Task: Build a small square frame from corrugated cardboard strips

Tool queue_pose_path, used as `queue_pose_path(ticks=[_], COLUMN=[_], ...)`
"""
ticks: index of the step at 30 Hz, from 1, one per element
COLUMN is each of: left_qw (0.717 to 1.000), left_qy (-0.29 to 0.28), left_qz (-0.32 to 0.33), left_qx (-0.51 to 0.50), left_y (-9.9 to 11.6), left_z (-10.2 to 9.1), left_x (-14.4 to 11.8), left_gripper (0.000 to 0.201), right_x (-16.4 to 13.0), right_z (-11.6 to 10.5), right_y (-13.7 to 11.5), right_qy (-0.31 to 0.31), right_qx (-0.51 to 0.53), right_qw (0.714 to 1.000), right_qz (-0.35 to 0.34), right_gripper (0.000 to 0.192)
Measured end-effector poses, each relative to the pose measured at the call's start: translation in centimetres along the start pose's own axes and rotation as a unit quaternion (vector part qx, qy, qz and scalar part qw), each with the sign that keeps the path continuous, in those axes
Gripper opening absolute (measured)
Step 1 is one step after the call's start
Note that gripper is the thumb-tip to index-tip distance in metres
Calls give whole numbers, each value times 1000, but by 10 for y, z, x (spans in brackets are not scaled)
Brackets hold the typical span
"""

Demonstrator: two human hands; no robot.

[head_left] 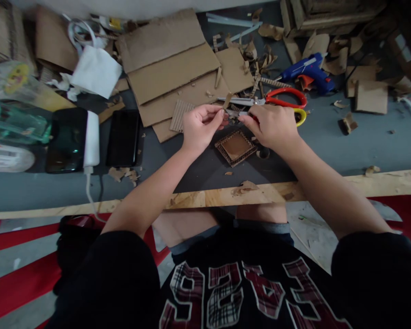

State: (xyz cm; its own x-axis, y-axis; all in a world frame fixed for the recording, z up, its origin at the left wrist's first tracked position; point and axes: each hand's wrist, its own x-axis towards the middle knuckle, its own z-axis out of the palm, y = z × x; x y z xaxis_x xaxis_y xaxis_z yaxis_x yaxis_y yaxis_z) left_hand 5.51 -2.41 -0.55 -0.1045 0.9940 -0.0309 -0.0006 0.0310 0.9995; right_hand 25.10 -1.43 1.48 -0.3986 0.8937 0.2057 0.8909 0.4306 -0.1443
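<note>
My left hand [203, 125] is closed in a pinch on a thin brown cardboard strip [228, 100]. Facing it, my right hand [274, 125] curls around a small metal-bladed tool [241, 113], its grip mostly covered by the fingers. The blade reaches toward the left fingertips; whether it touches the strip, I cannot tell. Beyond the right hand lie scissors with a red handle [287, 93], and a yellow loop handle [300, 117] shows beside it, partly covered by the hand. Below both hands, a small square cardboard piece [235, 147] with raised corrugated edges rests on the grey table [192, 176].
Stacked cardboard sheets [171, 68] lie behind my left hand. A blue glue gun [308, 73] and cardboard squares [371, 97] are at the right. Phones [123, 138], a white power bank [92, 139] and a bottle [8, 156] stand left. Scraps litter the table.
</note>
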Motion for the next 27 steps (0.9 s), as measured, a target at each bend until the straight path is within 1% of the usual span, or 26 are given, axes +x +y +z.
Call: queue_pose_path(ticks=[3, 5, 7, 10, 13, 17, 19, 27], left_qw=[999, 997, 998, 1000, 1000, 999, 999, 999], left_qy=[-6, -15, -18, 1, 21, 12, 10, 31], left_qz=[39, 53, 43, 9, -13, -18, -20, -16], left_qx=[32, 52, 47, 21, -5, -33, -37, -16], left_y=[-3, -5, -5, -3, -4, -7, -7, -2], left_z=[2, 5, 8, 7, 5, 4, 5, 7], left_x=[-5, -10, -12, -9, -3, 0, -1, -2], left_gripper=[10, 10, 12, 15, 19, 23, 23, 22], right_x=[-1, -2, -3, -3, -1, 1, 1, 1], right_z=[-5, -12, -18, -19, -13, -6, -5, -5], right_y=[-2, -4, -6, -4, 1, 4, 4, 1], right_qy=[11, 29, 50, 68, 56, 24, 21, 19], right_qx=[3, 10, 14, 0, -4, 12, 13, 11], right_qw=[1000, 1000, 999, 997, 998, 1000, 1000, 1000], right_qz=[-4, 1, 10, 27, 29, 0, -6, -5], right_gripper=[76, 77, 79, 83, 77, 65, 63, 59])
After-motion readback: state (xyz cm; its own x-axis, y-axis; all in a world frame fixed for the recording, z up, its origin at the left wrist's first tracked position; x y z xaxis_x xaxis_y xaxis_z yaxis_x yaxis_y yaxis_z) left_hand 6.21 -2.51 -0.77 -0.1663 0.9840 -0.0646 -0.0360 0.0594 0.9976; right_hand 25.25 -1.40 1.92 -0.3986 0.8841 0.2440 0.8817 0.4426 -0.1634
